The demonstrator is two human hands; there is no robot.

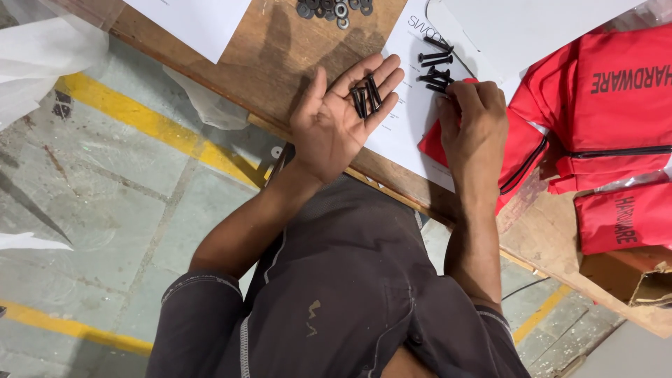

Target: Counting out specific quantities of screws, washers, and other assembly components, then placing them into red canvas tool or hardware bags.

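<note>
The fingertips of the right hand (472, 126) are hard to make out: they curl down among a small heap of loose black screws (435, 66) on a white paper sheet (413, 119), and whether they pinch a screw cannot be told. The pile of dark metal washers (334, 8) at 12 o'clock is cut off by the top edge, and the red fabric pouches with black zips (609, 98) at 2 to 3 o'clock run off the right edge. A brown cardboard box (644, 280) at 4 o'clock shows only a corner.

The left hand (339, 115) lies palm up just left of centre, fingers spread flat and pointing towards 1 o'clock, with a few short black screws (366, 98) resting across the fingers. The right hand sits just beside it at 2 o'clock, back upward, wrist bent, forearm running down towards 5 o'clock. Both forearms come out of the short sleeves of a dark grey shirt (336, 294) filling the bottom centre.

The scuffed brown wooden worktop (280, 49) slants from 11 o'clock down to 4 o'clock. Another white sheet (189, 21) lies at 11 o'clock. The grey tiled floor (91, 189) with yellow painted lines (140, 115) fills the left side, and clear plastic wrap (42, 49) lies at 10 o'clock.
</note>
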